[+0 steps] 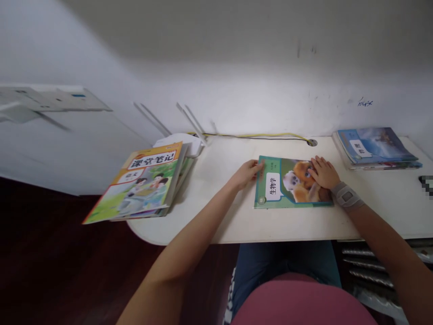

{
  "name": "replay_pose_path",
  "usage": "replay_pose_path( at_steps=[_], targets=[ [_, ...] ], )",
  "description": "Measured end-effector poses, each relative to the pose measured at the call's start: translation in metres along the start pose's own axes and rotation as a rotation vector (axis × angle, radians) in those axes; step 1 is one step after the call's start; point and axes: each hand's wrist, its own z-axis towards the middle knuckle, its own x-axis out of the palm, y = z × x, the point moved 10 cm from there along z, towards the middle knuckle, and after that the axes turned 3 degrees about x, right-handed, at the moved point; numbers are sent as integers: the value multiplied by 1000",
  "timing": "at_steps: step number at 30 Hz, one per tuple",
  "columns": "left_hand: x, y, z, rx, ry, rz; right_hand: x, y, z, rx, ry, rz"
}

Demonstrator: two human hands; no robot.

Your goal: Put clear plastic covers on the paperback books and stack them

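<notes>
A green biology textbook [306, 198] with golden monkeys on its cover lies sideways on the white desk in front of me. My left hand [248, 174] is at its left edge, fingers closed on the border near the upper corner. Across the book's upper right part rests my right hand [325, 172], its fingers stretched out flat on the cover. A grey band [347, 196] wraps my right wrist.
A stack of books [145, 180] overhangs the desk's rounded left end. Behind it stands a white router [179, 141] with antennas. More books [379, 144] lie back right. A yellow cable [264, 135] runs along the wall into a hole [311, 142].
</notes>
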Motion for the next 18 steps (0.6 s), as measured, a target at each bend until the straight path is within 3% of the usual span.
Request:
replay_pose_path(
  at_steps=[5, 9, 14, 18],
  targets=[
    [21, 18, -54, -231, 162, -574, -1, 2, 0, -10, -5, 0],
    [15, 25, -85, -298, 184, -529, 1, 1, 1, -5, -14, 12],
    [10, 12, -86, -225, 41, -661, 4, 0, 1, 4, -11, 33],
    [21, 17, -70, -331, -50, -819, 4, 1, 2, 22, 0, 76]
  ],
)
